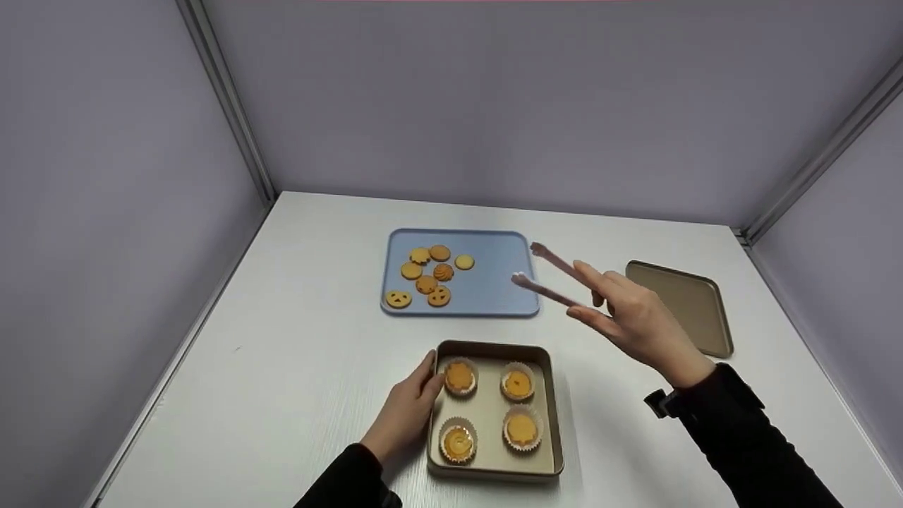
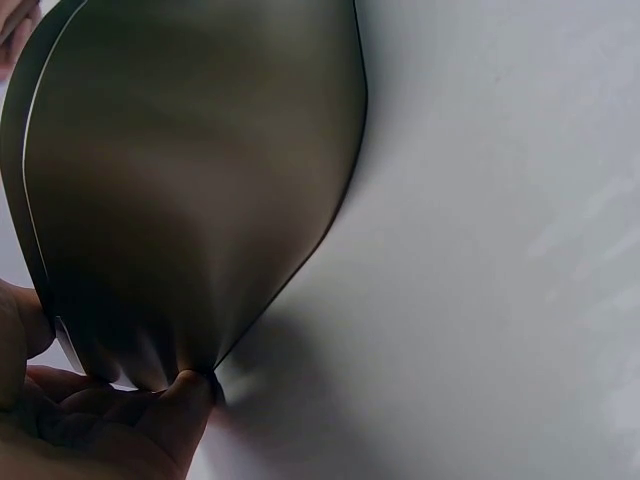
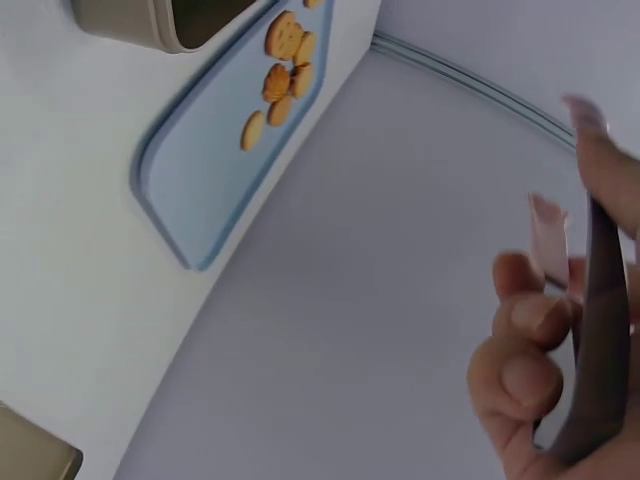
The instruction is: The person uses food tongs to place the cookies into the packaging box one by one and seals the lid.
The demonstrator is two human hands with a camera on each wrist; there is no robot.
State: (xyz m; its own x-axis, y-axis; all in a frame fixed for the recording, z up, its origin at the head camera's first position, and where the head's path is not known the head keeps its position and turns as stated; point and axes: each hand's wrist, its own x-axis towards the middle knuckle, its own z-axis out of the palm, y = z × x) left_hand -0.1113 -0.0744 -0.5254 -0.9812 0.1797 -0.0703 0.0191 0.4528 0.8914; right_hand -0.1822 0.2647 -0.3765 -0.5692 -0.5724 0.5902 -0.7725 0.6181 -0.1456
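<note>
Tongs (image 1: 547,290) stand parted in the right hand (image 1: 638,317), thumb on one arm and fingers on the other, a hold in which a light squeeze should bring the tips together; the tips pinch nothing and appear to hang by the right edge of the blue tray (image 1: 497,275). The left hand (image 1: 403,408) pinches the left side of the tin (image 1: 490,395), thumb at the rim, probably to steady it. The tin lies open on the near part of the table (image 1: 296,317), four paper cups (image 1: 522,428) inside, spaced apart, presumably so none crowd. Beyond it, eight cookies (image 1: 444,272) lie toward the left of the tray, some touching. The lid (image 1: 688,296) lies off to the right, perhaps out of the way, partly hidden by the right hand
</note>
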